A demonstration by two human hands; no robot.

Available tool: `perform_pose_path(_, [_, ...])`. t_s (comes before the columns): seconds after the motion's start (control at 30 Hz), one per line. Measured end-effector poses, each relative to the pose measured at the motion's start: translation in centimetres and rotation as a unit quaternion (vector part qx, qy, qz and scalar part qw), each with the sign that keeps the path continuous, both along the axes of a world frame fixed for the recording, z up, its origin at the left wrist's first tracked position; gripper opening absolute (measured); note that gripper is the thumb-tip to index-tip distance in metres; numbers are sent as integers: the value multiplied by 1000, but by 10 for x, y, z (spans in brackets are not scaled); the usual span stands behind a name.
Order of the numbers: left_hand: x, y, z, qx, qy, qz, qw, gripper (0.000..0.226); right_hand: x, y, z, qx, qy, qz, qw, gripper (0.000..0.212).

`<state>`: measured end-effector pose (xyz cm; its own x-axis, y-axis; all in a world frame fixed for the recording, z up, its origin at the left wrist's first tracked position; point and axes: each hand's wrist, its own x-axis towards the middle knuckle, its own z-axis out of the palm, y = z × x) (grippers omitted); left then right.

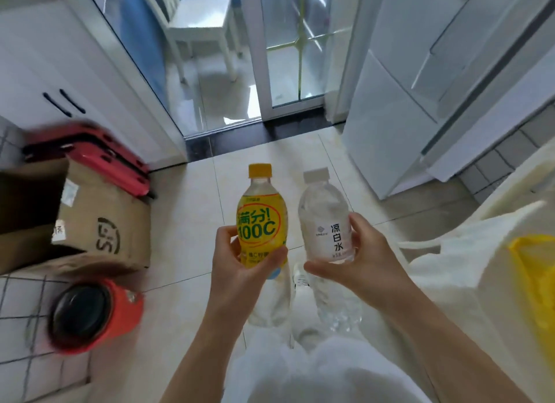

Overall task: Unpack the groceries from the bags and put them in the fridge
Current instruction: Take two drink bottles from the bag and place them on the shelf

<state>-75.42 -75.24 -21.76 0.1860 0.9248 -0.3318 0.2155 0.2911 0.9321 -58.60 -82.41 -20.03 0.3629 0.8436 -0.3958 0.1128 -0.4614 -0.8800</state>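
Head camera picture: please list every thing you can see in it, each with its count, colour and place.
Lemon drink bottle: one, yellow label and cap, centre, in the left hand's grip.
Water bottle: one, clear with white cap and label, centre, in the right hand's grip.
Fridge: one, white, upper right, doors closed.
Cardboard box: one, brown, left, on the floor.
Suitcase: one, red, behind the box.
Round container: one, red with dark top, lower left.
Chair: one, white, top, beyond the glass door.
White bag: one, right.
Yellow bag: one, right edge.
Left hand: one, holds the lemon drink bottle.
Right hand: one, holds the water bottle.
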Motion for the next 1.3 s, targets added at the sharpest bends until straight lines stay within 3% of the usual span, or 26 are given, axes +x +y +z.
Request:
perform_pose_path(0.17, [2, 57, -8, -21, -3, 34, 999, 50, 2, 69, -7, -10, -9, 20, 1000, 65])
perform_pose_path(0.53, [53, 232, -3, -21, -11, 5, 1000, 59, 53, 243, -2, 10, -58, 4, 998, 72])
perform_pose_path(0.77, [74, 335, -4, -14, -5, -22, 1000, 46, 68, 334, -8, 20, -56, -27, 998, 72])
perform_pose_path(1.07, [109, 489, 2, 14, 27, -183, 983, 55, 85, 447, -15, 10, -71, -160, 985, 77])
perform_pose_path(1.3, [187, 577, 12, 36, 12, -306, 951, 55, 125, 496, -8, 7, -98, -285, 953, 75])
